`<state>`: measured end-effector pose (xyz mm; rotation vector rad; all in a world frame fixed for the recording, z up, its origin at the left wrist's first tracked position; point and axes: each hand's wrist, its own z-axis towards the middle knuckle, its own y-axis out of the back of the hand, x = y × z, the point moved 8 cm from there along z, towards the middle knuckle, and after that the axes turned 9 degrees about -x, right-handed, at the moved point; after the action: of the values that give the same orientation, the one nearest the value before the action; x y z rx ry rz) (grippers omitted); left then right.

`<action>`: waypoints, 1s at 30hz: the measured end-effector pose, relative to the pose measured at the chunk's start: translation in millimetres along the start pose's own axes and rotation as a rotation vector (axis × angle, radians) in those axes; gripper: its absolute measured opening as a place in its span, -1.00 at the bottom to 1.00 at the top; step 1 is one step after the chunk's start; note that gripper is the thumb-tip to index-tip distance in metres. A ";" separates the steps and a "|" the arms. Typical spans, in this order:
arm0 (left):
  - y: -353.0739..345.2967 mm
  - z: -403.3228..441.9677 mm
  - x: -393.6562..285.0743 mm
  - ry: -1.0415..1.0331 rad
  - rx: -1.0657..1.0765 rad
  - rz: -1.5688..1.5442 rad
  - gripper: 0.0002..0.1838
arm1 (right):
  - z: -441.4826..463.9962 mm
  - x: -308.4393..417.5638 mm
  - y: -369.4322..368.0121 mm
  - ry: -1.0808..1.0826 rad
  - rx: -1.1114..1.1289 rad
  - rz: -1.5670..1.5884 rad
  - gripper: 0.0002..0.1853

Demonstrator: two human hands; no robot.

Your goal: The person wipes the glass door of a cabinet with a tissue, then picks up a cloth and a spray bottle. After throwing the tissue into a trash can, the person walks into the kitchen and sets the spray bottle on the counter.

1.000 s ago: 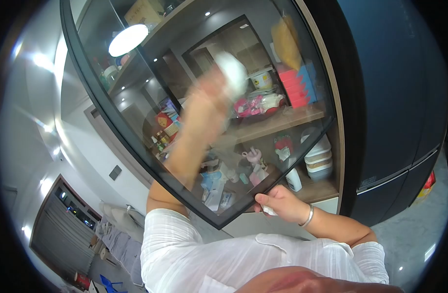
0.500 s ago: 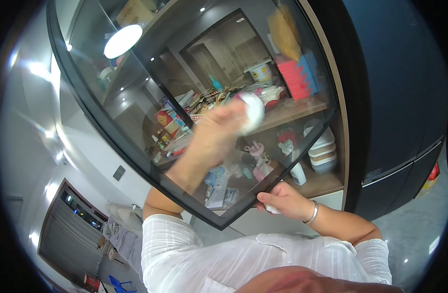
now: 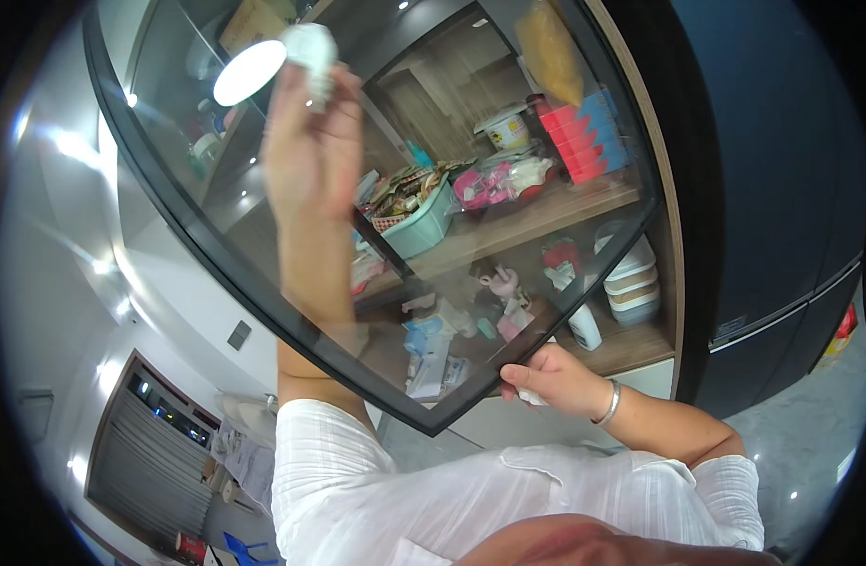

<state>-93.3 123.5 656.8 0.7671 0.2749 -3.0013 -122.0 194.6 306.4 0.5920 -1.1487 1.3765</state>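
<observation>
My left hand (image 3: 312, 141) is seen through the glass of a black-framed cabinet door (image 3: 358, 377), raised near its upper part. Its fingers hold a crumpled white wipe (image 3: 310, 45) against or close to the pane; actual contact cannot be made out. The door frame crosses in front of my left forearm. My right hand (image 3: 551, 379) grips the lower right edge of the frame with the thumb on top. A bit of white tissue or cloth (image 3: 531, 397) shows beneath its fingers.
Behind the glass, wooden shelves hold a mint basket (image 3: 424, 226) full of packets, red boxes (image 3: 573, 141), stacked containers (image 3: 633, 283) and a white bottle (image 3: 584, 327). A dark fridge (image 3: 773, 189) stands right of the cabinet. A round light (image 3: 250, 74) reflects in the pane.
My left hand has swept up and to the left with the white wipe, from the middle of the pane to its upper part. My right hand keeps its hold on the frame.
</observation>
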 end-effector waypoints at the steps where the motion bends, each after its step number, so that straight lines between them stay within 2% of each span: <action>1: -5.7 -14.3 22.6 0.047 0.001 -0.001 -0.62 | -0.5 1.5 0.0 0.001 -0.007 -0.003 -0.55; 2: -4.2 -35.2 43.7 0.162 -0.059 0.042 -0.59 | -1.8 3.2 -0.2 -0.004 -0.001 -0.004 -0.55; 3: 11.9 -61.3 67.8 0.219 -0.145 0.347 -0.54 | -4.6 4.5 -0.2 -0.010 0.002 -0.006 -0.55; 4: 18.2 -90.6 92.8 0.381 0.020 0.503 -0.50 | -6.8 4.2 0.1 -0.021 0.005 -0.007 -0.55; 5: 25.8 -100.9 105.3 0.554 0.075 0.512 -0.52 | -7.2 3.2 0.8 -0.014 0.013 -0.014 -0.55; 7: 23.0 -48.6 79.8 0.308 -0.002 0.324 -0.60 | -6.6 -0.3 1.8 -0.005 0.031 -0.027 -0.56; 8: 6.8 -16.8 48.5 0.206 -0.063 0.125 -0.63 | -5.9 0.2 1.9 -0.005 0.022 -0.029 -0.56; 9: 0.0 22.2 17.7 0.034 -0.068 0.149 -0.66 | -4.5 0.9 1.2 -0.007 0.014 -0.030 -0.56; 10: -3.0 53.5 -6.6 0.022 0.001 -0.051 -0.69 | -2.8 2.0 0.4 -0.008 0.007 -0.031 -0.56; 12: -8.4 63.8 -10.6 -0.027 0.124 -0.024 -0.71 | -0.1 0.4 0.8 -0.002 -0.012 -0.005 -0.56; 13: -14.2 51.9 6.0 0.040 0.113 -0.138 -0.71 | 0.7 -0.9 0.7 -0.004 -0.019 0.008 -0.56; 14: -9.2 25.4 23.9 0.042 0.008 -0.031 -0.68 | 0.9 -0.6 0.7 -0.001 -0.016 0.008 -0.56; 15: 0.5 -8.6 47.7 0.155 0.059 0.150 -0.66 | 0.9 -0.2 1.4 0.002 -0.014 0.010 -0.56; 16: 30.8 -55.2 74.3 0.277 -0.178 0.400 -0.64 | 0.8 -0.6 1.5 0.005 -0.014 0.013 -0.56; 17: 37.1 -104.6 98.0 0.431 0.026 0.777 -0.64 | 1.0 -1.0 -0.3 0.005 -0.004 0.007 -0.57; 18: 38.2 -147.6 113.9 0.578 0.243 0.820 -0.66 | 1.3 -1.0 0.4 0.010 -0.001 -0.002 -0.57; 19: 46.1 -171.8 117.9 0.665 0.336 0.733 -0.72 | 1.6 -0.7 2.5 0.012 0.000 -0.016 -0.57; 21: 68.4 -155.8 80.5 0.696 0.150 0.800 -0.75 | 6.0 -3.1 4.8 0.023 -0.018 -0.032 -0.57; 22: 60.4 -121.0 56.9 0.550 0.059 0.486 -0.77 | 8.2 -4.8 3.6 0.024 -0.022 -0.035 -0.57; 23: 44.7 -86.2 18.3 0.307 -0.072 0.330 -0.71 | 10.0 -4.7 2.6 0.011 -0.028 -0.024 -0.57; 24: 43.7 -57.4 -15.0 0.149 -0.169 0.260 -0.67 | 10.4 -2.7 2.2 0.001 -0.032 -0.015 -0.56; 25: 24.8 -28.6 -30.8 0.185 0.101 -0.046 -0.65 | 11.0 -2.9 1.1 -0.010 -0.035 -0.005 -0.56; 26: 23.8 -15.4 -42.8 0.092 0.136 -0.074 -0.64 | 13.2 -6.4 1.5 0.001 -0.030 0.005 -0.57; 29: 30.6 -52.0 4.8 0.154 -0.013 -0.025 -0.65 | 10.8 -3.5 1.2 -0.005 -0.033 -0.008 -0.59; 30: 34.5 -80.4 32.1 0.253 -0.099 0.067 -0.67 | 9.6 -1.9 1.1 -0.002 -0.041 0.007 -0.59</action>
<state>-80.8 104.3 566.4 1.1221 0.3933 -2.8023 -125.3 185.4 308.1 0.5606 -1.1791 1.3547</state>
